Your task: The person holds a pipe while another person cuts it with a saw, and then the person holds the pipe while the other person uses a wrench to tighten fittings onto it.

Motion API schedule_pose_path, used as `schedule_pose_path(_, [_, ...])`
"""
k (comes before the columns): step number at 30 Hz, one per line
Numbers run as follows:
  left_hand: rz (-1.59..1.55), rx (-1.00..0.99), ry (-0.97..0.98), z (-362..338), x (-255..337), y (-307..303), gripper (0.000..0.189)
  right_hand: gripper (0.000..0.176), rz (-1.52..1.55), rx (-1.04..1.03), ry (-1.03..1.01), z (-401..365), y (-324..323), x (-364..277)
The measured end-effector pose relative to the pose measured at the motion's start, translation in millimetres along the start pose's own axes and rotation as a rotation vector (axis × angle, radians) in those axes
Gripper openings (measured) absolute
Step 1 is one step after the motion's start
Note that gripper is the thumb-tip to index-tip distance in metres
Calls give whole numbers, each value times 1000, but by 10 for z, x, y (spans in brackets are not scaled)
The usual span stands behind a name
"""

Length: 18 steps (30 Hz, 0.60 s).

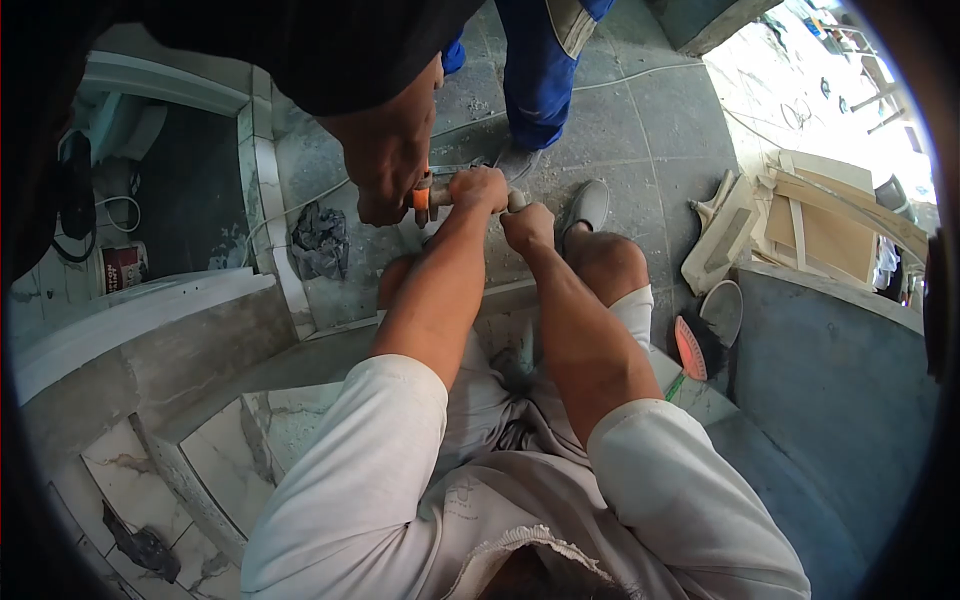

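My left hand [478, 188] is closed around a metal pipe piece [440, 196], between my knees. Just to its right, my right hand [528, 226] is wrapped round the same piece near its rounded grey end [517, 200]. At the piece's left end sits an orange tool [422, 196], by a co-worker's hand [385, 185] that reaches in from the upper left. The fingertips of both my hands are largely hidden from above.
Crumpled dark plastic [320, 242] lies on the grey tiled floor [610, 130]. A co-worker's blue trouser leg [538, 70] stands ahead. A brush [700, 345] rests at the right, below wooden boards [820, 225]. Tiled steps [225, 465] run along the left.
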<state>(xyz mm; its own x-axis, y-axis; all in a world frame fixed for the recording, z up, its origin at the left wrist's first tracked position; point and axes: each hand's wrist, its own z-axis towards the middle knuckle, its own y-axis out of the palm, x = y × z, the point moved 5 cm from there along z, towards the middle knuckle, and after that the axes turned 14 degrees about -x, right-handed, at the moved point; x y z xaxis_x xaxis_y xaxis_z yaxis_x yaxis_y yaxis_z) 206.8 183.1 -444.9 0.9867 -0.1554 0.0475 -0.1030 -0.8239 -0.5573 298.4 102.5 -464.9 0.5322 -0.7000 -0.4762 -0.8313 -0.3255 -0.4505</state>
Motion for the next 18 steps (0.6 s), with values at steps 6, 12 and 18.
schedule_pose_path(6, [-7,-10,-22,56,-72,82,30,40,-2,-9,-28,24,39,-15])
schedule_pose_path(12, [35,-62,-49,-24,-118,91,30,40,-5,-43,-39,35,156,-54])
schedule_pose_path(18, [52,-38,-36,24,-138,80,31,42,30,-46,-52,-37,162,-119])
